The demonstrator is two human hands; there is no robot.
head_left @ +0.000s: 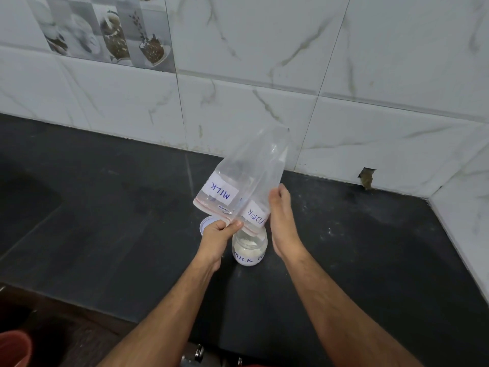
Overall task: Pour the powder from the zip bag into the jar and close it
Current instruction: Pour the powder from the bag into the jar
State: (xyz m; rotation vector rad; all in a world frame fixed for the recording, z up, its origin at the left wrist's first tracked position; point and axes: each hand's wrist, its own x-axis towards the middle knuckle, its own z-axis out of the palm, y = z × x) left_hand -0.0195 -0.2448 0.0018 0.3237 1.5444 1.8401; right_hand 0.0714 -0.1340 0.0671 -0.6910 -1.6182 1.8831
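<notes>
A: What does the frame show at the dark stone counter (111, 207)?

B: A person upends a clear zip bag (246, 181), labelled "MILK" on 1 white sticker, over a small open jar (249, 251) standing on the counter. The bag's mouth hangs just above the jar's opening, and the bag looks nearly empty.

A: And the 2 hands?

B: The left hand (218, 234) is closed, pinching the bag's zip edge between thumb and fingers. The right hand (281, 221) is open and flat, fingers extended against the bag's right side, gripping nothing.

A: Where is the powder?

B: White powder (248, 250) sits inside the jar. A white lid (207, 224) lies on the counter just behind the left hand, off the jar. Marbled tiles (264, 62) back the scene.
</notes>
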